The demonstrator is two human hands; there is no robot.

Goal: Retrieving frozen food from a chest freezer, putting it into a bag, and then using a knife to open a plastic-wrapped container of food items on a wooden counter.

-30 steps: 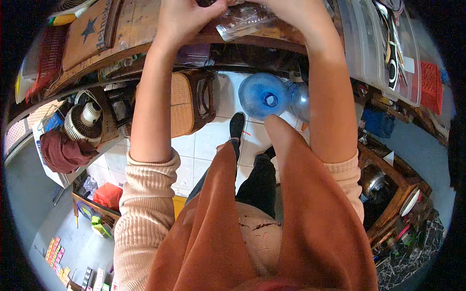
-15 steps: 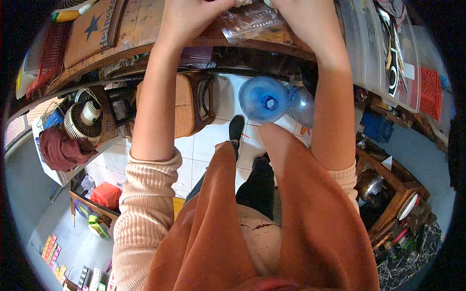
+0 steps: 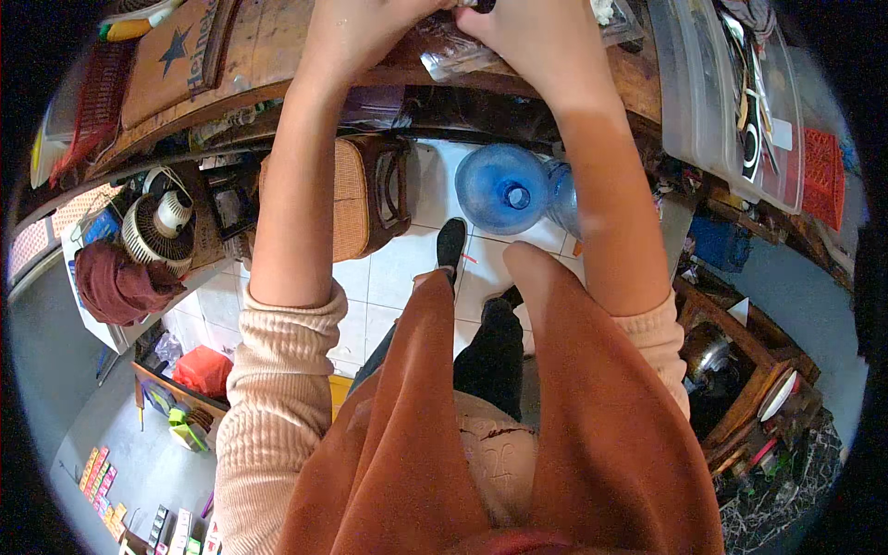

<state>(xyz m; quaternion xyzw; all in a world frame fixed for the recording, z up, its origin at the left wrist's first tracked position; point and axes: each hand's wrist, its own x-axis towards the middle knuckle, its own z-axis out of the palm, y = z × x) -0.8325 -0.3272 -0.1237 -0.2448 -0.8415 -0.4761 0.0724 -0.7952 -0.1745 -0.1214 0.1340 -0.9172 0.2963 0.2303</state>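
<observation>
By the clear plastic packaging (image 3: 453, 63), left hand (image 3: 365, 26) and right hand (image 3: 532, 37) nearly meet, finger grip impossible to tell, and a brushing wrist could sweep it off.

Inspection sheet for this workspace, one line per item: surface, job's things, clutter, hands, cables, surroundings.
Surface: wooden table, stained and worn.
Job's things: clear plastic packaging beneath the hands; a small pale item between them, too cut off to identify.
Clutter: brown board and red basket at left; clear plastic bin holding utensils at right.
Hands: left hand and right hand close together; fingers partly out of frame, grip unclear.
Cables: nothing seen clearly.
Surroundings: blue water jug on white tiled floor; woven-seat chair; fan at left.
</observation>
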